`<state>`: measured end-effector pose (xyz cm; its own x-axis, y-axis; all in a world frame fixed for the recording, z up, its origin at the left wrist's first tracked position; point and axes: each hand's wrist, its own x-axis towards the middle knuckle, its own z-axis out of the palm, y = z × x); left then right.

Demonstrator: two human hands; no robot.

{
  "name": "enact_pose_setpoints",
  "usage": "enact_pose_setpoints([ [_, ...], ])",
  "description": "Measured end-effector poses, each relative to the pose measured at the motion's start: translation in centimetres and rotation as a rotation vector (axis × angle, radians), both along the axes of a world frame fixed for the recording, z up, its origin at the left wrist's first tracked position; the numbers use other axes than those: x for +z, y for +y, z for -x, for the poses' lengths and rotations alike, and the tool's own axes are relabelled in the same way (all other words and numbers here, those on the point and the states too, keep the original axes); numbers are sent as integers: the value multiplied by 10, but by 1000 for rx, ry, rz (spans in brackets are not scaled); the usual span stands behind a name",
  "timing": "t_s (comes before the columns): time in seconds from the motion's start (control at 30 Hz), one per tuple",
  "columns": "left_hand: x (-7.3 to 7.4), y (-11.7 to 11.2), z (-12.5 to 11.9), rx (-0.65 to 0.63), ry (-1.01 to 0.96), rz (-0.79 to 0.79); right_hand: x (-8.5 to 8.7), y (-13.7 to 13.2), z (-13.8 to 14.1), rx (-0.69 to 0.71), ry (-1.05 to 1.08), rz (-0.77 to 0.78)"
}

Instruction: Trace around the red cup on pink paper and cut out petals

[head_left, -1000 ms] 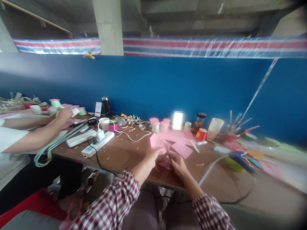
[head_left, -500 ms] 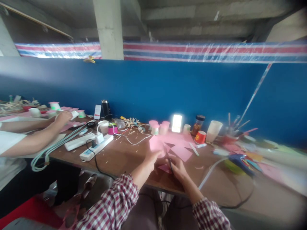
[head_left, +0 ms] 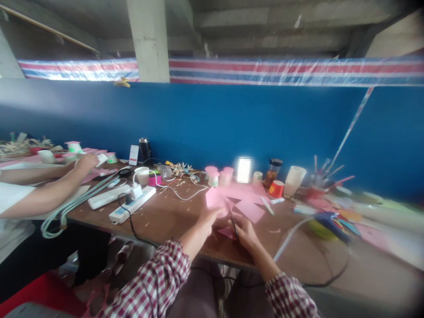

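Observation:
My left hand (head_left: pixel 208 217) pinches a pink sheet of paper (head_left: pixel 215 198) and holds it up over the brown table (head_left: pixel 165 216). Close beside it, my right hand (head_left: pixel 244 229) is closed round a thin dark tool (head_left: pixel 234 226), likely scissors, whose tip meets the paper. A darker pink scrap (head_left: pixel 228 232) lies under my hands. More pink sheets (head_left: pixel 250 208) lie flat just beyond them.
A co-worker's arms (head_left: pixel 49 190) reach over the table's left end by paper cups. White power strips (head_left: pixel 130 204), cables, pink cups (head_left: pixel 218 174), a jar (head_left: pixel 273 170), a red cup (head_left: pixel 276 189) and a white cup (head_left: pixel 294 179) stand near the blue wall. Coloured craft clutter (head_left: pixel 331 218) fills the right.
The view has tilted slightly upward, so everything sits a little lower in the picture. My hands stay together on the pink paper. The co-worker's hand barely shifts.

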<state>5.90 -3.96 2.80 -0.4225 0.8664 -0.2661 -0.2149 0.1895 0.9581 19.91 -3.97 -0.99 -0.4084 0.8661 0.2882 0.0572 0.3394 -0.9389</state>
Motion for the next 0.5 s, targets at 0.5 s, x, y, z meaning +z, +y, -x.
enact_pose_setpoints([
  [0.5, -2, 2, 3, -19, -30, -11, -9, 5, 2, -81, 1, 32],
])
